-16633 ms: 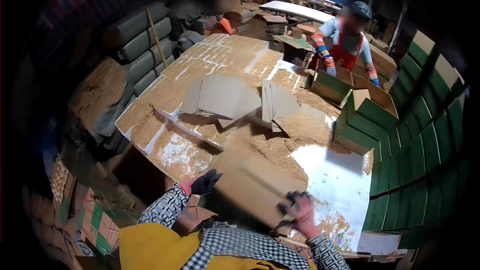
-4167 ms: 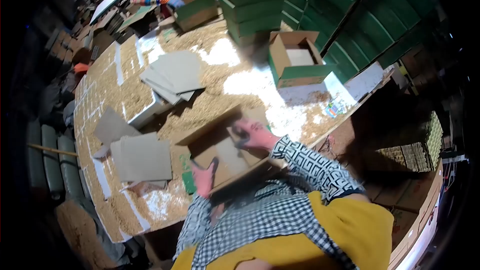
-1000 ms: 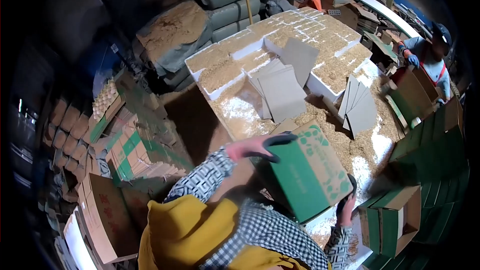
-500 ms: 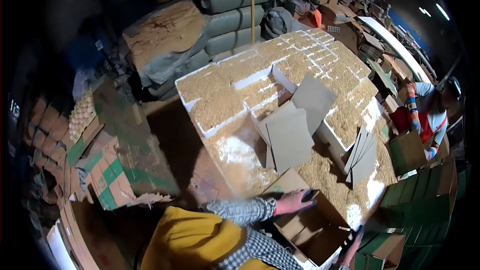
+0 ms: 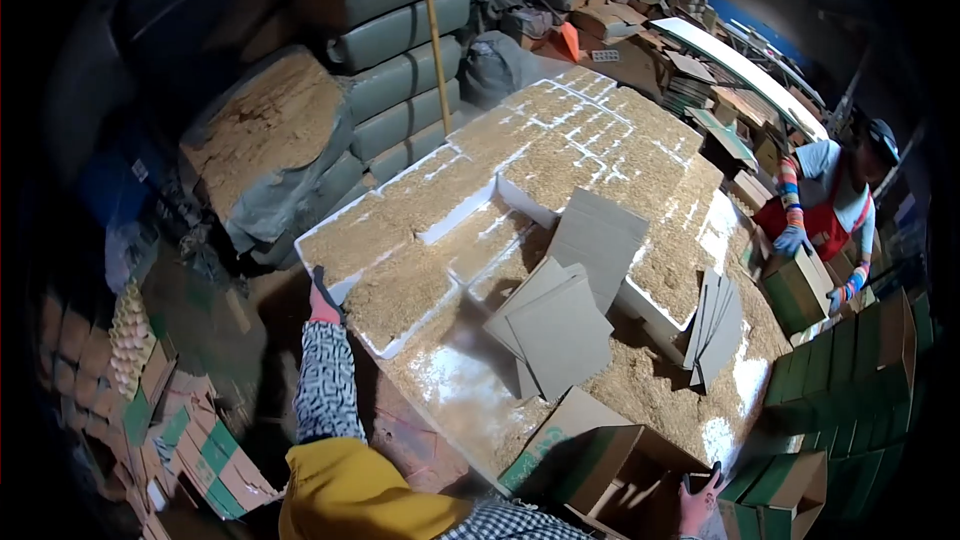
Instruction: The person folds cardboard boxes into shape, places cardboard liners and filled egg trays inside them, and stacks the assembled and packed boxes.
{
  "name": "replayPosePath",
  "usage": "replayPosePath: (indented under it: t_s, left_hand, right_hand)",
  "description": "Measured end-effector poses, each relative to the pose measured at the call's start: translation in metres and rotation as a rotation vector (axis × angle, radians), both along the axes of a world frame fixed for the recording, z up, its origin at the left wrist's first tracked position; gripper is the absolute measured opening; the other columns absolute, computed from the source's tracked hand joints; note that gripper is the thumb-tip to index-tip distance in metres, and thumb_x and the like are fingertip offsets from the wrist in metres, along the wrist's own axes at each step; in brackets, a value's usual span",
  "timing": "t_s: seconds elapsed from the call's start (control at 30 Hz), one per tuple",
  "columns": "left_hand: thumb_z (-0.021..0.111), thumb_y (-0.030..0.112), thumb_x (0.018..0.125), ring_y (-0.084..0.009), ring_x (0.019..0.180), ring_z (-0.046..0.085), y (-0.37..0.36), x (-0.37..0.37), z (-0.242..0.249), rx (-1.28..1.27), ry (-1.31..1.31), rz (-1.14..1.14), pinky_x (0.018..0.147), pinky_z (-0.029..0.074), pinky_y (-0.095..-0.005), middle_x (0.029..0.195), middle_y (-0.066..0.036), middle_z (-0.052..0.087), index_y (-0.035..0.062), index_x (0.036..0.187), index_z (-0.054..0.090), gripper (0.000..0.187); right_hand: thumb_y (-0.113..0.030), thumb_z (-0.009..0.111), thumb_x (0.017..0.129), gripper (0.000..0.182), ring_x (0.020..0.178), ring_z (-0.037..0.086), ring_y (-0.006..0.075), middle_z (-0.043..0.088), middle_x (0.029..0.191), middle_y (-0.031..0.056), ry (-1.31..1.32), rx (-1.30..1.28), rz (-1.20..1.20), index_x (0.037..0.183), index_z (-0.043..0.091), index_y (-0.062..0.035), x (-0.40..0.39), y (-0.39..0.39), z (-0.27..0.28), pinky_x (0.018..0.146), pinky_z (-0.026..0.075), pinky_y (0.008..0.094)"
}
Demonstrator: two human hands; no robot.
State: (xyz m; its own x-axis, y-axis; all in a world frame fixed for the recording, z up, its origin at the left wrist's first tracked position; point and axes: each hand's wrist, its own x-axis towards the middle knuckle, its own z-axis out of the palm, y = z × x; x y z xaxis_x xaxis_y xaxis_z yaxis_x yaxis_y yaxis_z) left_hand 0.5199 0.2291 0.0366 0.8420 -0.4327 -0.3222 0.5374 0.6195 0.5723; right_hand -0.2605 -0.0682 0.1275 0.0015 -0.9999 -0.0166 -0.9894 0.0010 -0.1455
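My left hand (image 5: 325, 302), in a pink glove with dark fingers, is stretched out to the near left edge of the table. It holds the side wall of a white foam box (image 5: 405, 338) filled with light brown husk-like material. At the bottom, my right hand (image 5: 700, 502), in the same kind of glove, grips the right wall of an open cardboard box (image 5: 600, 465), thumb and fingers on either side of the rim. Shadow darkens the box's inside. Beyond it, grey cardboard sheets (image 5: 560, 330) lie loosely on the boxes.
Loose husk and white patches cover the tabletop (image 5: 455, 380). Stacked green-and-brown cartons (image 5: 840, 380) stand to the right, where a co-worker (image 5: 825, 200) handles another carton. Wrapped bales (image 5: 400, 50) and a wooden pole (image 5: 436, 50) are behind. Egg trays (image 5: 130, 340) are at left.
My left hand has left the cardboard box and reached out left to the white foam box. My right hand stays at the cardboard box. The view has shifted.
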Motion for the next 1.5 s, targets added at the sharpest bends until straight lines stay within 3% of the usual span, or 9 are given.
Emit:
replayPosePath:
  t_s: [0.17, 0.27, 0.33, 0.4, 0.67, 0.87, 1.03, 1.27, 1.5]
  left_hand:
    - [0.056, 0.027, 0.088, -0.0314, 0.105, 0.057, 0.002, -0.064, 0.036, 0.549, -0.409, 0.229, 0.088, 0.048, -0.0425, 0.122, -0.014, 0.055, 0.004, 0.126, 0.052, 0.044]
    - [0.06, 0.032, 0.084, -0.0283, 0.108, 0.056, 0.015, -0.086, 0.046, 0.16, -0.117, 0.109, 0.086, 0.049, -0.0442, 0.121, -0.012, 0.054, 0.0116, 0.126, 0.05, 0.048]
    - [0.057, 0.036, 0.086, -0.0303, 0.109, 0.056, 0.036, -0.128, 0.022, 1.085, -1.189, 0.216, 0.086, 0.05, -0.0441, 0.122, -0.011, 0.056, 0.0124, 0.128, 0.049, 0.049]
    - [0.053, 0.037, 0.088, -0.0311, 0.109, 0.057, 0.011, -0.203, 0.096, 0.26, -0.222, 0.05, 0.086, 0.05, -0.0452, 0.122, -0.011, 0.056, 0.0108, 0.128, 0.048, 0.048]
    - [0.051, 0.038, 0.088, -0.0317, 0.115, 0.051, -0.096, -0.422, 0.138, 0.021, -0.06, -0.548, 0.096, 0.043, -0.0499, 0.127, -0.015, 0.054, 0.0057, 0.131, 0.047, 0.054]
    - [0.056, 0.017, 0.089, -0.0212, 0.103, 0.06, -0.157, -0.506, 0.094, 0.126, -0.025, -0.887, 0.092, 0.049, -0.0356, 0.111, -0.01, 0.063, 0.0023, 0.12, 0.057, 0.035]
    - [0.047, 0.032, 0.096, -0.0169, 0.103, 0.054, -0.159, -0.513, 0.133, 0.33, -1.425, -0.893, 0.091, 0.041, -0.0283, 0.108, -0.009, 0.059, 0.0006, 0.12, 0.055, 0.041]
    - [0.043, 0.025, 0.099, -0.0043, 0.074, 0.047, -0.169, -0.54, 0.071, 0.22, -1.003, -1.046, 0.063, 0.043, -0.0191, 0.105, -0.001, 0.055, 0.007, 0.132, 0.043, 0.037]
    - [0.045, 0.022, 0.098, -0.0105, 0.072, 0.059, -0.152, -0.538, 0.049, 0.161, -0.6, -0.897, 0.061, 0.05, -0.0241, 0.107, -0.009, 0.058, 0.005, 0.129, 0.044, 0.035]
  right_hand:
    - [-0.033, 0.075, 0.072, 0.088, 0.121, 0.044, 0.0391, 0.035, 0.138, 0.0231, -0.034, -0.026, 0.046, 0.142, 0.027, -0.0089, 0.006, 0.008, 0.008, 0.093, 0.044, 0.0439]
    - [-0.034, 0.075, 0.072, 0.089, 0.118, 0.047, 0.04, 0.032, 0.139, 0.024, -0.054, 0.039, 0.011, 0.142, 0.027, -0.007, 0.019, 0.012, 0.025, 0.091, 0.046, 0.044]
    - [-0.034, 0.074, 0.073, 0.09, 0.119, 0.046, 0.0407, 0.031, 0.138, 0.0271, -0.127, 0.058, 0.027, 0.142, 0.026, -0.0049, 0.019, 0.013, 0.031, 0.093, 0.044, 0.0433]
    - [-0.034, 0.074, 0.073, 0.089, 0.122, 0.041, 0.0422, 0.031, 0.138, 0.0299, -0.185, -0.043, 0.1, 0.142, 0.027, -0.0027, 0.002, 0.005, 0.002, 0.098, 0.04, 0.0427]
    - [-0.02, 0.062, 0.086, 0.053, 0.125, 0.039, 0.0388, 0.041, 0.133, 0.0251, -0.616, -0.265, 0.22, 0.133, 0.043, -0.0017, -0.007, 0.021, 0.021, 0.105, 0.032, 0.0434]
    - [-0.029, 0.051, 0.093, 0.063, 0.128, 0.04, 0.0253, 0.038, 0.142, 0.0141, -2.353, 0.524, 0.16, 0.146, 0.026, -0.0075, -0.031, 0.034, 0.043, 0.102, 0.038, 0.0383]
    - [-0.008, 0.064, 0.083, 0.072, 0.1, 0.058, 0.0189, 0.054, 0.121, 0.0121, -1.717, 0.429, -0.017, 0.145, 0.026, -0.0072, -0.036, 0.034, 0.059, 0.084, 0.05, 0.0296]
    - [-0.006, 0.067, 0.078, 0.065, 0.079, 0.061, 0.0128, 0.062, 0.105, 0.0089, -1.601, 0.144, -0.148, 0.137, 0.04, -0.0019, -0.089, 0.086, 0.144, 0.064, 0.05, 0.0211]
    - [-0.005, 0.061, 0.083, 0.058, 0.097, 0.057, 0.0154, 0.054, 0.124, 0.0116, -1.344, 0.309, -0.247, 0.137, 0.04, -0.0027, -0.074, 0.076, 0.076, 0.079, 0.048, 0.0267]
